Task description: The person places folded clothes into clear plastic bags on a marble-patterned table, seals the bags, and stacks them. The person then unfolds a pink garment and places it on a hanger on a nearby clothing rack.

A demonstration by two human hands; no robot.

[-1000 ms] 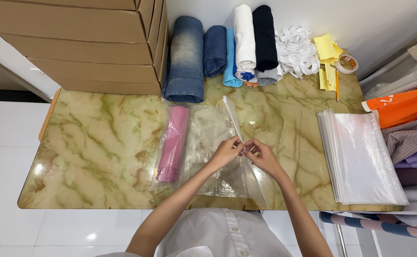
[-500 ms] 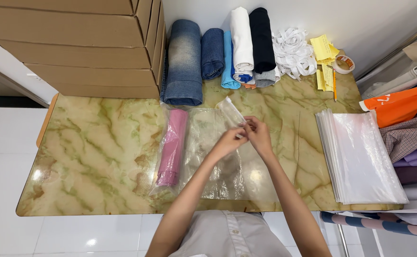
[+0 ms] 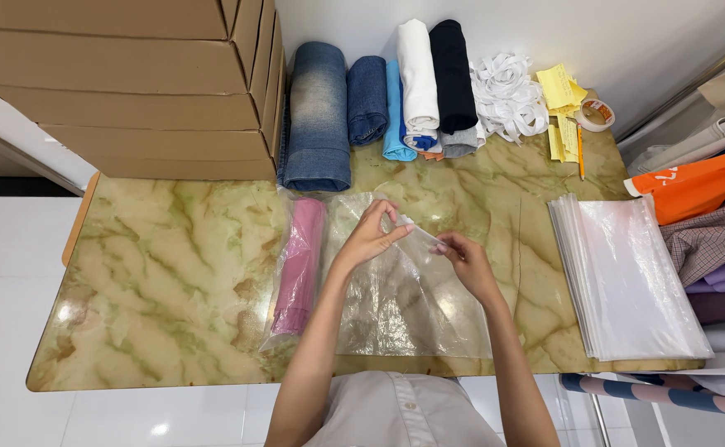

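As the marble-patterned table [image 3: 172, 273] carries everything in view, places are given here relative to the clear plastic bag [image 3: 404, 310] that lies flat at its near middle. Just left of the bag, touching or slightly overlapped by its edge, lies a rolled pink garment [image 3: 300, 265] in its own clear wrap, its long axis running from the near edge toward the far one, parallel to the bag's left side. Over the bag's far end, the left hand [image 3: 368, 236] pinches the raised upper rim, its fingers [image 3: 396, 225] narrowed on the film; the right hand [image 3: 462, 257], just to its right, grips the same rim, fingers closed on plastic. The rim is thus lifted between both hands, while the bag's body stretches from them back toward the person, flat on the table. The left hand is the nearer to the pink garment, which lies to its left and slightly lower. Beyond the bag, rolled denim and other folded clothes [image 3: 379, 99] line the far edge; well to the right rests a stack of clear bags [image 3: 627, 277].
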